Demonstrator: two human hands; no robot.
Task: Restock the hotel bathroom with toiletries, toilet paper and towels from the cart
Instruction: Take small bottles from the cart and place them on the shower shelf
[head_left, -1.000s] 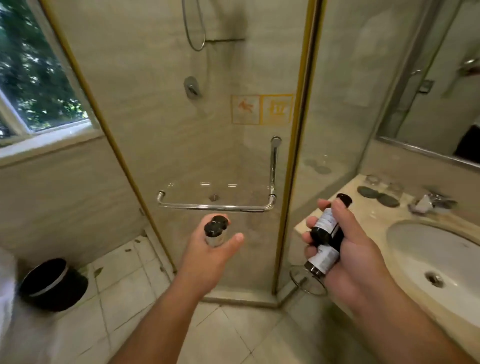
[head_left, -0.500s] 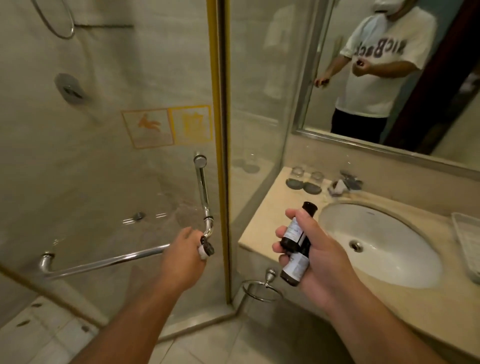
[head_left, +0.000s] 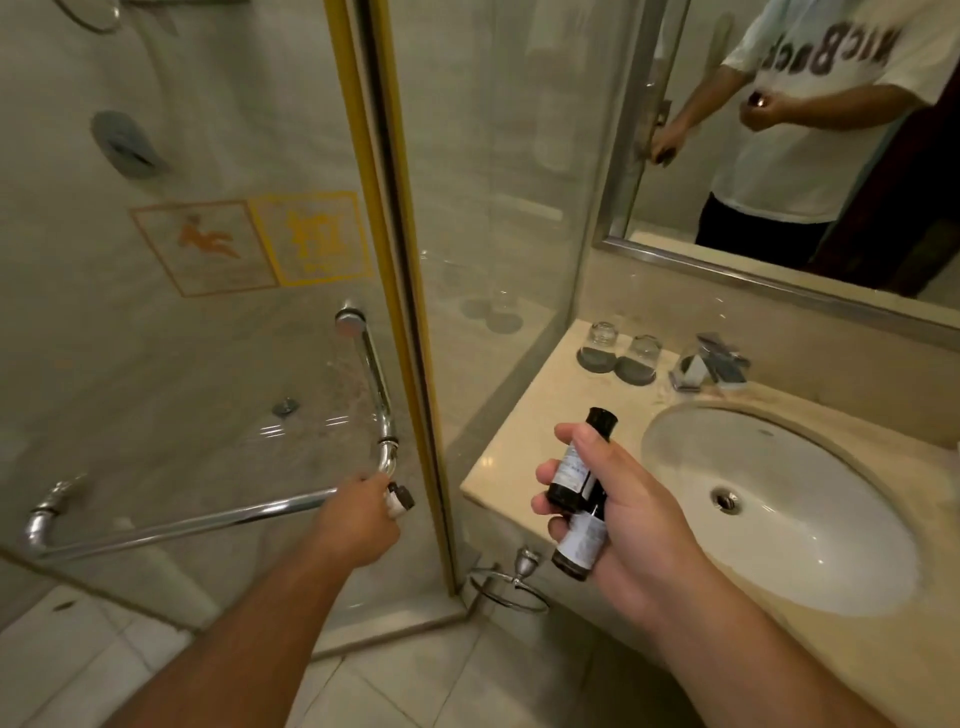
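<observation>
Right hand: I see the right hand just left of the sink, above the front corner of the counter. Its fingers are curled tight round the two dark bottles.
Dark bottles: they are stacked in that one grip, both with pale labels. The upper one's black cap tilts up toward the sink's far rim, and the lower one's end pokes out under the fingers.
Left hand: the left hand is well left of the sink, against the glass shower door. Its fingers are closed round a small bottle, whose black cap points back toward the sink.
Door handle: the chrome door handle bends upward right where the left hand sits. The knuckles touch that bend, but I cannot tell whether any finger wraps the bar itself.
Glasses: two glasses stand upside down on dark coasters behind the sink's left side.
Tap: the tap stands just behind the sink, beside the glasses.
Towel ring: the towel ring hangs below the counter edge, left of the sink and under the right hand.
Mirror: the mirror on the wall behind the sink reflects a person in a white printed shirt with both hands raised.
</observation>
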